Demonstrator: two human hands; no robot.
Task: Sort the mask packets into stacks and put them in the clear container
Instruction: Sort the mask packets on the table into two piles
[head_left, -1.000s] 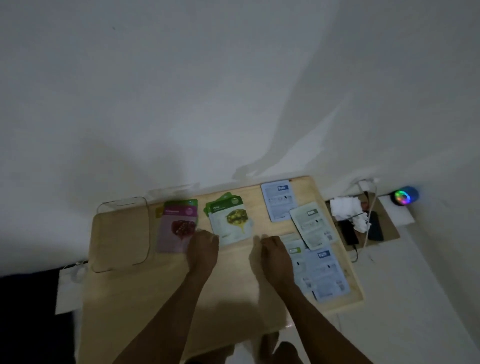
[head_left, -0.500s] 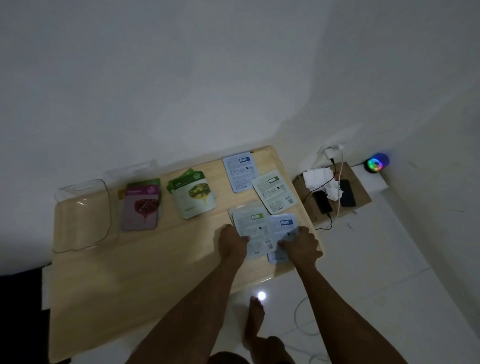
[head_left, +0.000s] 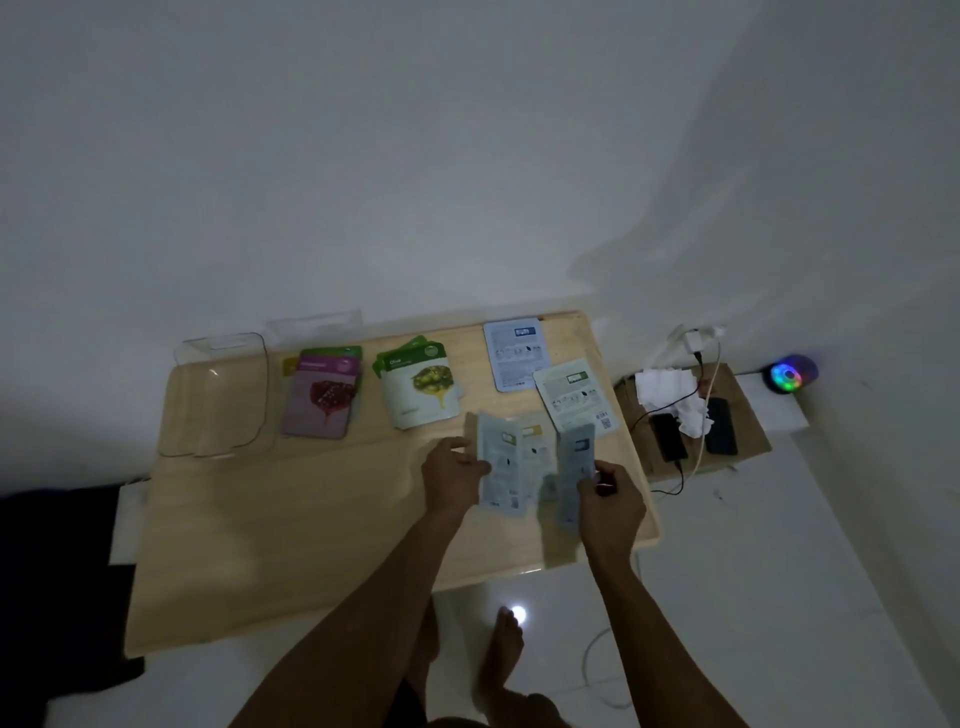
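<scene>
Two pale mask packets are lifted off the wooden table near its right end. The left hand pinches a white packet by its left edge, thumb on top; the right hand is closed round a bluish packet held almost edge-on and blurred. Under them another packet with a yellow label lies flat on the table.

Behind these, toward the wall, a light-green-backed packet rests beside the table's right edge, and a blue-backed one sits at the far right corner. Further left along the table stand two stacks — the olive packets, then the maroon-fronted packets. The clear container sits at the table's far left end, with no packets visible in it.

Right of the table, a low brown stand carries two dark phones and crumpled white tissue, with a glowing multicoloured speaker beyond it.
</scene>
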